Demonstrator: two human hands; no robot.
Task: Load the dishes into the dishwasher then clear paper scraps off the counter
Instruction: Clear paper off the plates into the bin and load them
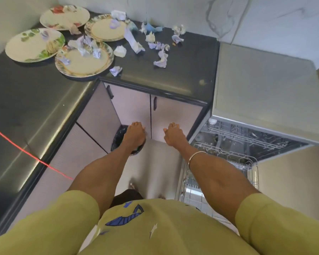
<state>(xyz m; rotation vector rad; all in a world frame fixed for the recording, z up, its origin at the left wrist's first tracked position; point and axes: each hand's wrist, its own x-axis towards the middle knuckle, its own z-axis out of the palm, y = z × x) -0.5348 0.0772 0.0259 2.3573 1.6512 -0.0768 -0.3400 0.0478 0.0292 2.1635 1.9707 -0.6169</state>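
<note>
Four floral plates (pixel 85 59) sit at the back left corner of the dark counter (pixel 182 70), crumpled paper scraps (pixel 161 60) strewn on and beside them. The dishwasher (pixel 247 142) on the right is open, its lower rack (pixel 219 172) pulled out. Left hand (pixel 134 134) and right hand (pixel 173 134) hover empty before the cabinet doors (pixel 155 115), fingers relaxed and close together

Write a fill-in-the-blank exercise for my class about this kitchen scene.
1. ____ plates sit on the dark counter.
2. Crumpled paper scraps lie on the plates and the ____.
3. The dishwasher door is ____.
4. Both hands, left and right, hold ____.

Missing words: four; counter; open; nothing
</note>
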